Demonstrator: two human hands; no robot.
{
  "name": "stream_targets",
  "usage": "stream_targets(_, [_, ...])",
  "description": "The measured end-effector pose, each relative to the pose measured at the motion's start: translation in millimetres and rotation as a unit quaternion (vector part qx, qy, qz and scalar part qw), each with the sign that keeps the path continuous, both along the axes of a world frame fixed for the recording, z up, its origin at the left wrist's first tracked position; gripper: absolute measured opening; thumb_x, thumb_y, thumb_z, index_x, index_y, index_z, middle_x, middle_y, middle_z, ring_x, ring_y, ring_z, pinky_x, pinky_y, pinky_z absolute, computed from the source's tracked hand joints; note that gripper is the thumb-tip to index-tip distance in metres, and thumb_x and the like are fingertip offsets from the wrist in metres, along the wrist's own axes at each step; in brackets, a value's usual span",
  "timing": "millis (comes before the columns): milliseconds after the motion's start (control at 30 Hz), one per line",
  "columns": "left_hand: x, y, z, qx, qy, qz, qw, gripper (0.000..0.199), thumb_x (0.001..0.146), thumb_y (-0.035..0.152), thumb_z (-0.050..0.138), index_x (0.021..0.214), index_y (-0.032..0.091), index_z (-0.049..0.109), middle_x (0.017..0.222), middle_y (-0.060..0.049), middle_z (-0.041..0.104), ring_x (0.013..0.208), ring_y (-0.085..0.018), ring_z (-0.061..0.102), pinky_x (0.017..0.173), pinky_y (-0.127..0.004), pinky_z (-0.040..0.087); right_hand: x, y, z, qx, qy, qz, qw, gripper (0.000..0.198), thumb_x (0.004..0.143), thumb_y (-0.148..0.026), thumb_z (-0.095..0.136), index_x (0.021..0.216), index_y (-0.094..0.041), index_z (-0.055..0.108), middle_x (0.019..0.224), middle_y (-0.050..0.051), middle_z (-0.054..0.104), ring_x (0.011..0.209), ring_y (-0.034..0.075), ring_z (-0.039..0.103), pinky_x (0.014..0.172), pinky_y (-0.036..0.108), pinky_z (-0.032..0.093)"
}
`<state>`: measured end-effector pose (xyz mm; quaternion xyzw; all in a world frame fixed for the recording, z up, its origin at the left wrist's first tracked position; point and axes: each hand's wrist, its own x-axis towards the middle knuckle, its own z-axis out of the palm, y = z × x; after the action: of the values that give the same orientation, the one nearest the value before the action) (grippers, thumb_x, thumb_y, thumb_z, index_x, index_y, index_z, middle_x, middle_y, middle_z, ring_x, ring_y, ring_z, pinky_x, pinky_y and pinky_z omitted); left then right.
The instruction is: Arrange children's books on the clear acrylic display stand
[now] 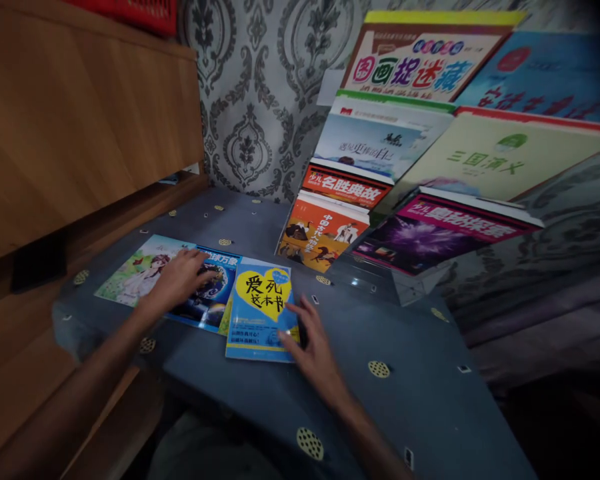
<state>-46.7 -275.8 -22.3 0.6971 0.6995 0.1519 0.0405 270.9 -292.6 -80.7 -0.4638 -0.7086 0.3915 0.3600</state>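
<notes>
Several books lie overlapping in a row on the table. My left hand [183, 277] rests with fingers spread over a dark blue book [215, 313] with a globe on its cover. Partly under that hand and forearm, at the left, is a pale green book [130, 277] with a drawn figure. At the right end lies a blue book [255, 327] with a yellow heart on its cover. My right hand [310, 343] touches its right edge, thumb and fingers apart. A strip of a yellow-green cover shows between the two blue books.
A clear stand [415, 283] at the back right holds several upright books, among them an orange book [325, 233] and a purple book [445, 227]. A wooden cabinet [90, 133] borders the left side. The table [420, 420] has a dark patterned cover.
</notes>
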Motion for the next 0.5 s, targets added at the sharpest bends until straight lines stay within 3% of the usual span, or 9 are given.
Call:
stream_targets(100, [-37,50,1.0,-0.088,0.068,-0.055,0.992,0.054,0.085,0.054,0.061,0.123,0.016,0.063,0.125,-0.017,0.063,0.121,-0.036,0.055,0.102,-0.043,0.042,-5,-5,-11,0.046,-0.111,0.062,0.991,0.069,0.080,-0.051,0.076,0.142,-0.030,0.054,0.168,0.009,0.020,0.153,0.035,0.023,0.121,0.059,0.028])
stream_targets(233, [-52,101,2.2,-0.191,0.066,-0.113,0.973,0.070,0.068,0.066,0.070,0.119,0.017,0.065,0.126,-0.016,0.063,0.116,-0.035,0.057,0.092,-0.036,0.044,-3,-12,-20,0.080,-0.201,0.095,0.972,0.088,0.072,-0.044,0.084,0.150,-0.031,0.046,0.170,0.011,0.009,0.154,0.041,0.016,0.120,0.063,0.027])
stream_targets(367, [-49,133,5.5,-0.255,0.036,-0.160,0.953,0.065,0.056,0.069,0.075,0.094,0.017,0.068,0.094,-0.009,0.071,0.090,-0.027,0.060,0.076,-0.030,0.042,-3,-13,-21,0.091,-0.218,0.096,0.967,0.083,0.079,-0.040,0.080,0.153,-0.032,0.042,0.170,0.012,0.010,0.153,0.039,0.020,0.119,0.062,0.031])
stream_targets(500, [-43,147,8.5,-0.301,-0.001,-0.191,0.934,0.053,0.055,0.069,0.074,0.066,0.018,0.061,0.064,-0.002,0.061,0.062,-0.018,0.052,0.061,-0.027,0.037,-4,-13,-22,0.095,-0.213,0.084,0.969,0.082,0.080,-0.042,0.080,0.152,-0.033,0.043,0.169,0.011,0.013,0.153,0.038,0.022,0.119,0.060,0.032])
